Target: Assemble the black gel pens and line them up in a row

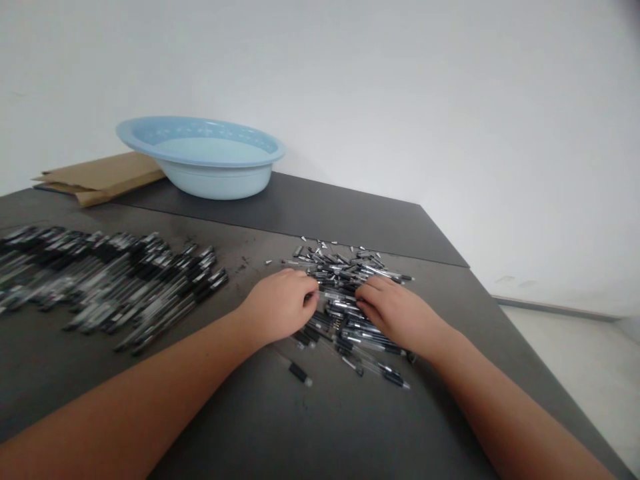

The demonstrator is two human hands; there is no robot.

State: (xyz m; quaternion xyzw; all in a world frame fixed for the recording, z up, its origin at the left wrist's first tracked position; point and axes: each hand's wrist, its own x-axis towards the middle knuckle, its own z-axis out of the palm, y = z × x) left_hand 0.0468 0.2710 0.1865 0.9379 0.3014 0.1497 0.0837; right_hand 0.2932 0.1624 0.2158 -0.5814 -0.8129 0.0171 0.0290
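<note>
Both hands work over a loose heap of pen parts [345, 327] at the middle right of the dark table [250, 427]. The left hand [280, 303] is at the heap's left side, its fingers curled in with the thumb close against them; the right hand [397, 310] bends inward over the right side, fingertips drawn together. A clear barrel [336, 296] shows in the gap between them — whether either hand pinches it, I cannot tell (there is some blur here). Small silvery tips [320, 245] lie scattered at the heap's far edge. To the left, well apart, black-gripped pens [145, 293] lie slanted in a broad spread. Far left stands a light-blue basin [220, 181] — beside it, flattened brown cardboard [107, 172].
</note>
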